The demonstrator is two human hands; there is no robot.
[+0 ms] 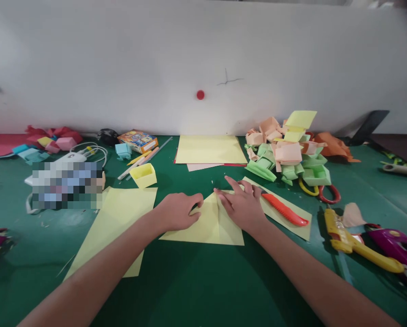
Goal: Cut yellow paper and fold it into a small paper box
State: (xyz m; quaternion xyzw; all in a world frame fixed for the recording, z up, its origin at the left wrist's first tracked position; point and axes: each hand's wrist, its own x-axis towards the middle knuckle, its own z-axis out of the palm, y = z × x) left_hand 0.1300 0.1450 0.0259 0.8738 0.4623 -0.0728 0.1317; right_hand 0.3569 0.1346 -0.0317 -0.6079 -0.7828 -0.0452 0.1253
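From where I stand, both hands are over a folded yellow paper (208, 227) on the green table (183, 290). It lies flat, its top rising to a peak and a crease running down from there to the lower edge. The left hand (179, 211) is at its left slope, loosely curled, a gap showing between thumb and forefinger; I can't see it gripping anything. The right hand (245, 206) is open with fingers spread, its fingertips at the peak, and it has hold of nothing I can make out.

Left of the folded paper lies a larger yellow sheet (118, 218), and just beyond that sheet sits a small yellow paper box (143, 176). To the folded paper's right, an orange-red cutter (285, 210) rests on a yellow strip (302, 230). Farther right are a yellow glue gun (346, 240) and a magenta tool (396, 245).

Beyond the folded paper, a stack of yellow sheets (208, 150) lies near the white wall (121, 68). Off to the right of that stack is a heap of peach, green and yellow folded pieces (287, 156), with yellow and red ring handles (329, 194) at its near side.
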